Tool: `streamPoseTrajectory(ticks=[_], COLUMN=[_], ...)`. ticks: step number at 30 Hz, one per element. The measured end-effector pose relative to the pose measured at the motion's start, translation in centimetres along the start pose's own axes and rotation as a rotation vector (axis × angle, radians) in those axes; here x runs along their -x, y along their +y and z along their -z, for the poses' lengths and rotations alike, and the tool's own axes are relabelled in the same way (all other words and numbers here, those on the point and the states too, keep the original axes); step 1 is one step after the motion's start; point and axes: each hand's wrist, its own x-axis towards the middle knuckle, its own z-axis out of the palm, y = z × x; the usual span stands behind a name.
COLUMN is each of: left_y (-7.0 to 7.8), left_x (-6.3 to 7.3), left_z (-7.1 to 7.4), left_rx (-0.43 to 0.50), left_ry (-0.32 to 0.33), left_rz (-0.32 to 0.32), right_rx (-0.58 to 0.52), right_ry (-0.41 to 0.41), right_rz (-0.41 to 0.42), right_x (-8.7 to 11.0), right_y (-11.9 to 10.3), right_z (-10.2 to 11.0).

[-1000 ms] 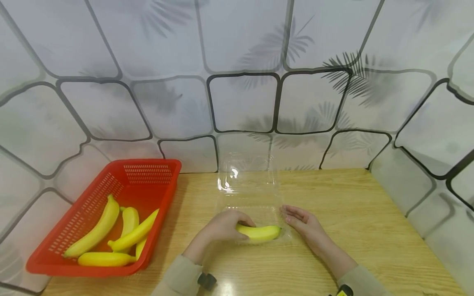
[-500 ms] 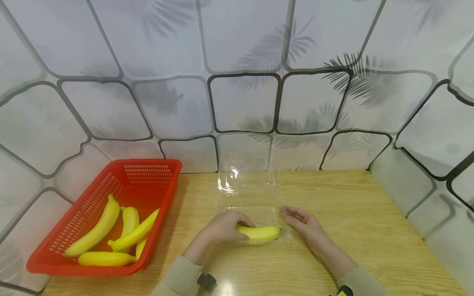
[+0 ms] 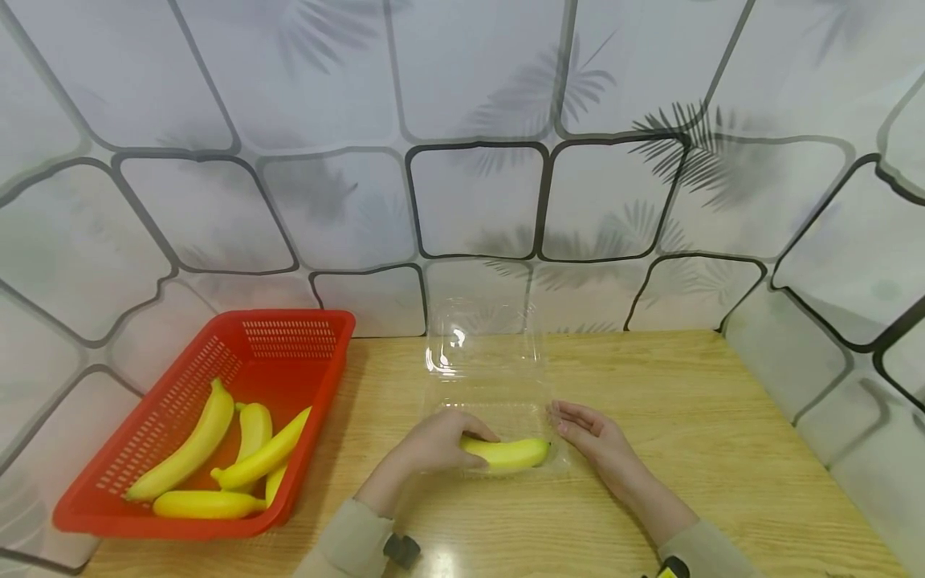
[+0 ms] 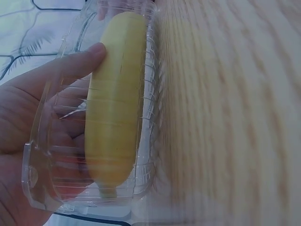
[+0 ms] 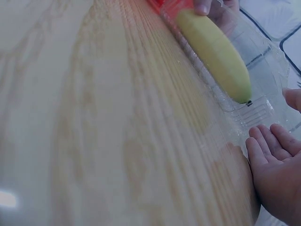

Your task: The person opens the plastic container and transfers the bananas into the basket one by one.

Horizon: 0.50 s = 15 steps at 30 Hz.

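Note:
A yellow banana (image 3: 511, 455) lies along the near side of a clear plastic clamshell box (image 3: 482, 365), whose lid stands up at the back. My left hand (image 3: 446, 441) reaches over the box's left side and holds the banana's left end between thumb and fingers. Through the clear wall in the left wrist view, the thumb (image 4: 94, 54) shows on the banana. At the box's right edge is my right hand (image 3: 594, 440), its fingers (image 5: 273, 143) lightly bent with the tips right at the wall. The banana's dark tip (image 5: 248, 102) points toward that hand.
A red plastic basket (image 3: 328, 385) on the left holds several more yellow bananas (image 3: 189, 449). The wooden table (image 3: 650, 385) runs back to a wall (image 3: 477, 201) with a stone and leaf pattern, and a similar wall borders the right side.

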Motion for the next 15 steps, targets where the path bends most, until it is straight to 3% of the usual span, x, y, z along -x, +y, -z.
streamPoseTrajectory(ticks=[15], left_y=[-0.18], left_x=[0.12], left_z=[0.01], left_rx=[0.063], left_ry=[0.048], left_rz=[-0.027], right_rx=[-0.009], right_ry=[-0.005], right_rz=[0.021], right_x=[0.12], right_y=[-0.17], right_z=[-0.02])
